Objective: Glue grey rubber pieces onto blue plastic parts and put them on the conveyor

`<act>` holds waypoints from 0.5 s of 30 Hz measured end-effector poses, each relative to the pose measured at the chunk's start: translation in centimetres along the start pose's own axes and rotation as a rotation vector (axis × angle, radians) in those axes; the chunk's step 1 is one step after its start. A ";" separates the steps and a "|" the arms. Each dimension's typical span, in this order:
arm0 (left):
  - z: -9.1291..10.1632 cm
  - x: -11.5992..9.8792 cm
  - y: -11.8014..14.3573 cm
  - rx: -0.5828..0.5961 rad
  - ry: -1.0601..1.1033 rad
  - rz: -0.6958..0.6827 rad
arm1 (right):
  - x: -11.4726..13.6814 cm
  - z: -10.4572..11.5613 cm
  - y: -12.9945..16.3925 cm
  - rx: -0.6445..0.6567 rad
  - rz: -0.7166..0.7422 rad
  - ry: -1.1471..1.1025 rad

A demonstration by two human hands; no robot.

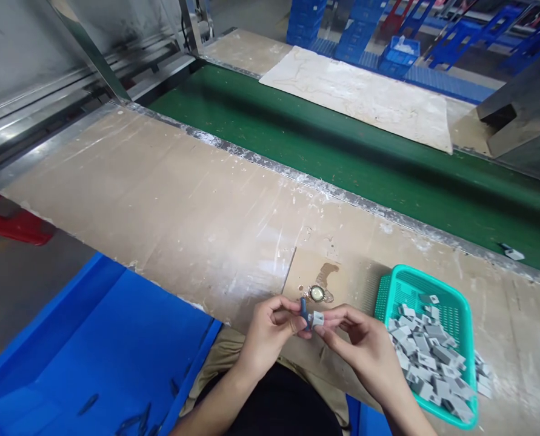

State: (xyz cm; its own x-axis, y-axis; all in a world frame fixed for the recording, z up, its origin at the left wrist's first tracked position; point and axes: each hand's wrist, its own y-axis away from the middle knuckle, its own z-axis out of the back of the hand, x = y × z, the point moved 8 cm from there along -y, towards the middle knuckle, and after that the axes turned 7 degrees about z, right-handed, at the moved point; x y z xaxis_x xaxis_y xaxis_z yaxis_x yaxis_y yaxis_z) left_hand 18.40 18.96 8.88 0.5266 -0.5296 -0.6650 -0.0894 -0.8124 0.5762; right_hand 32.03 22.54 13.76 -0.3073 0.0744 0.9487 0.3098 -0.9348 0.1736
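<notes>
At the near edge of the cardboard-covered bench (170,200), my left hand (270,330) pinches a small blue part (303,309). Touching that blue part is a small grey plastic piece (317,318), pinched in my right hand (358,339). Both hands meet just in front of a small round metal ring (317,293) lying on the bench. A teal mesh basket (456,315) to the right of my right hand holds several grey pieces (426,357).
A green conveyor belt (342,151) runs behind the bench, with one small grey piece (511,252) on it. A blue bin (106,357) sits at my lower left with a few dark parts inside. Blue crates (399,54) stand beyond a pale board (365,97).
</notes>
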 end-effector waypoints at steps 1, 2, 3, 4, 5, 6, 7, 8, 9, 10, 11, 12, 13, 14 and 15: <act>-0.1 0.0 0.0 0.001 0.000 -0.007 | 0.0 -0.2 0.0 0.012 -0.001 -0.002; -0.1 -0.1 0.0 -0.001 -0.006 -0.019 | 0.0 -0.4 -0.1 0.023 -0.004 -0.006; -0.2 -0.2 0.0 -0.006 -0.018 -0.034 | -0.1 -0.6 -0.1 0.034 -0.006 -0.011; -0.2 -0.3 -0.1 -0.013 -0.037 -0.049 | -0.1 -0.8 -0.2 0.042 -0.005 -0.016; -0.2 -0.4 -0.3 -0.019 -0.061 -0.062 | 0.0 -1.0 -0.2 0.051 -0.004 -0.020; -0.2 -0.5 -0.4 -0.025 -0.089 -0.076 | 0.0 -1.1 -0.3 0.063 -0.003 -0.024; -0.3 -0.7 -0.6 -0.025 -0.128 -0.088 | 0.0 -1.2 -0.4 0.080 -0.004 -0.020; -0.4 -0.8 -0.7 -0.013 -0.180 -0.095 | -0.1 -1.0 -0.6 0.097 -0.005 -0.002; -0.4 -0.9 -0.8 0.007 -0.237 -0.097 | -0.1 -0.5 -0.9 0.105 -0.003 0.036; -0.3 -1.2 -0.7 0.020 -0.291 -0.101 | -0.2 0.7 -1.4 0.085 0.002 0.103; 0.1 -1.5 -0.5 0.015 -0.339 -0.108 | -0.2 2.6 -2.0 0.017 0.009 0.201; 1.0 -1.9 -0.3 -0.023 -0.378 -0.118 | -0.2 5.3 -2.7 -0.097 0.021 0.316; 2.5 -2.5 0.1 -0.093 -0.408 -0.123 | -0.1 8.6 -3.4 -0.250 0.030 0.433; 4.4 -3.1 0.5 -0.197 -0.432 -0.131 | 0.1 12.2 -4.0 -0.428 0.032 0.538; 6.8 -3.9 1.1 -0.329 -0.457 -0.137 | 0.1 15.5 -4.7 -0.557 0.036 0.586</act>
State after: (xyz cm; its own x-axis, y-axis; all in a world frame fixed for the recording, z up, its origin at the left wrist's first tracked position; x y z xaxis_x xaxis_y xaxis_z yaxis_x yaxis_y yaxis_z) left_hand 10.52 18.42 8.89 0.0897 -0.5357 -0.8396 0.2597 -0.8013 0.5390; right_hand 44.53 32.33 17.14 -0.7751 -0.0088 0.6318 -0.1179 -0.9803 -0.1583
